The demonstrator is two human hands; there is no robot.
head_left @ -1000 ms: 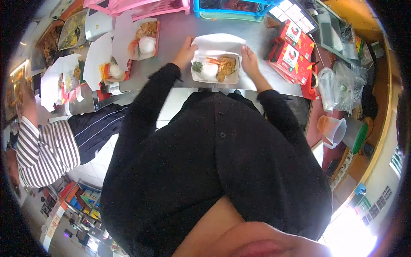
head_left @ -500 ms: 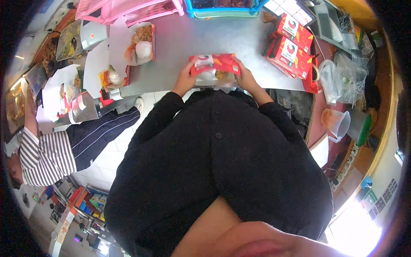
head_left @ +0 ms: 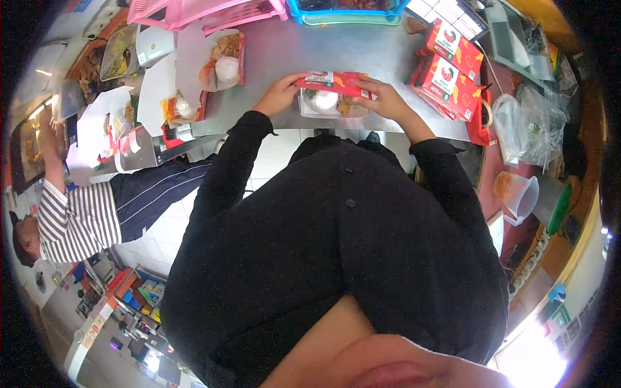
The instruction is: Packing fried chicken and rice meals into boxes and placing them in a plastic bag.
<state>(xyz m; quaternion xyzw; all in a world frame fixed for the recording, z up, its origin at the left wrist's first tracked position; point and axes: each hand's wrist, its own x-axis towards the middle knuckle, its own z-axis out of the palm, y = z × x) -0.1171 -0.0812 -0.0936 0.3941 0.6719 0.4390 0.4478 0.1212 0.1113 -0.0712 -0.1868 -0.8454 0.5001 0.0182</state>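
A red cardboard meal box [head_left: 352, 80] stands at the near edge of the metal counter in front of me, its lid partly raised. A mound of white rice [head_left: 321, 100] and some browned food [head_left: 345, 104] show under the lid. My left hand [head_left: 278, 95] grips the lid's left end. At the right end my right hand [head_left: 387, 101] holds the lid, its fingers laid over the red top. To the left sit open boxes with rice and fried food, one farther back [head_left: 242, 59] and another nearer [head_left: 202, 107].
Red closed boxes [head_left: 446, 81] are stacked at the right, beside clear plastic bags [head_left: 540, 119] and a clear plastic pitcher [head_left: 517, 194]. Pink [head_left: 242, 17] and blue [head_left: 346, 14] baskets line the back. Far left, a person in a striped shirt [head_left: 81, 220] reaches toward a tray.
The lid has tipped back, so more of the rice and browned food shows. My right hand has moved from the box's side onto the lid's top. The view has shifted slightly.
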